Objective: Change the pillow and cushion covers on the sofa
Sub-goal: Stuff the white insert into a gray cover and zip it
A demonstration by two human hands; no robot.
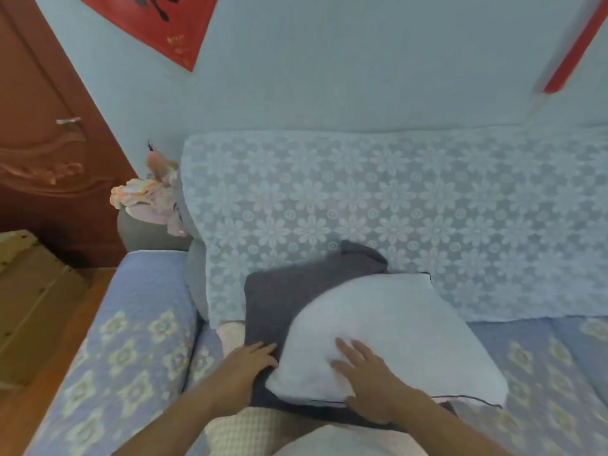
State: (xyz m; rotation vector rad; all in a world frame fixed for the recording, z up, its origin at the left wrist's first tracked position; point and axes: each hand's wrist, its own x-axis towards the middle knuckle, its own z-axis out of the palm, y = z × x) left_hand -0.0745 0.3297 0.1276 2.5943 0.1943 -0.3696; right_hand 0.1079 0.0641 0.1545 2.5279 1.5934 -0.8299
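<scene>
My left hand [245, 366] lies flat, fingers straight, on the near edge of the dark grey cover [279, 301]. My right hand [365, 373] presses open-palmed on the white pillow [388, 330], which rests on the sofa [131, 340] seat, half over the grey cover and leaning against the lace-draped backrest [362, 199]. Open seat stretches to the right; the armrest is close on the left.

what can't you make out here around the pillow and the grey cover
- Head view: the grey cover lies partly under the white pillow, so its opening is hidden.
- The left hand rests on the cover's edge; its fingertips are blurred.
- The checked fabric is cut off by the bottom edge.
</scene>
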